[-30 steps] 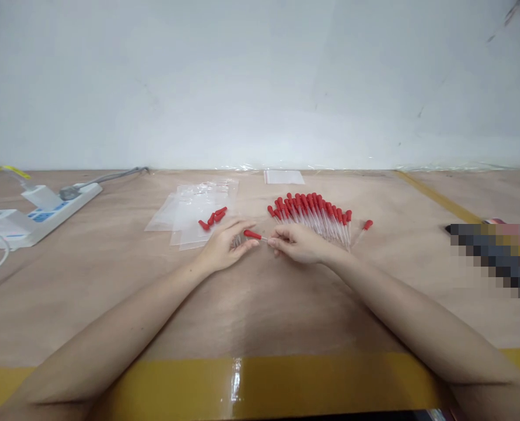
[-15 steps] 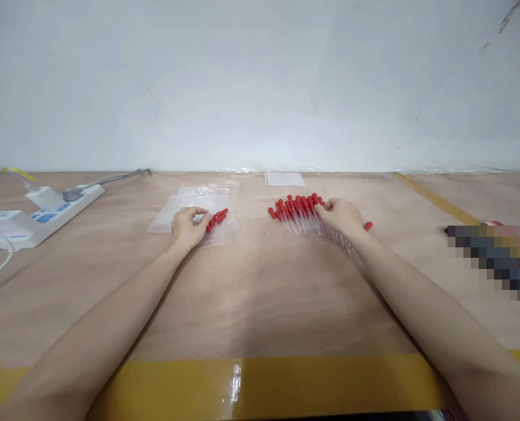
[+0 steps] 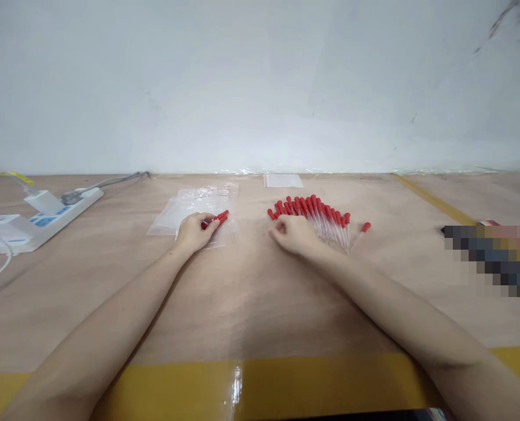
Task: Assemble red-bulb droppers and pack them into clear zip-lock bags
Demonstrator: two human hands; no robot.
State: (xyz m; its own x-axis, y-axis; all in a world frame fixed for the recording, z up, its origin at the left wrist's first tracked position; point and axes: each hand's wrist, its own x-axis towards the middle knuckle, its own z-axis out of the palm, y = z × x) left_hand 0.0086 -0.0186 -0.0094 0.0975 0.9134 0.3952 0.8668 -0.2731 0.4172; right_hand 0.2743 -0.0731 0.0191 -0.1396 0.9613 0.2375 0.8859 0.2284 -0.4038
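Observation:
My left hand (image 3: 196, 231) lies over clear plastic bags (image 3: 166, 219), its thumb and fingers closed around a few red-bulbed droppers (image 3: 223, 219). Their bulbs stick out past the fingertips, and thin clear tubes show to the right of them. At the near left part of a fanned-out pile of droppers (image 3: 325, 216) is my right hand (image 3: 295, 233). Its fingers are curled in, and whatever may be between them is hidden. The pile's red bulbs point away from me, with clear stems toward me. A single dropper (image 3: 366, 227) lies apart on the right.
A white power strip (image 3: 73, 209) with plugs and cables stands at the left. Behind the droppers lies a small white zip bag (image 3: 283, 180). Yellow tape (image 3: 190, 383) runs along the table's front edge. A blurred-out dark object (image 3: 492, 257) is at the right.
My right hand has moved left and slightly nearer across the pile, uncovering the droppers on its right side. My left hand has shifted slightly right, around the red bulbs.

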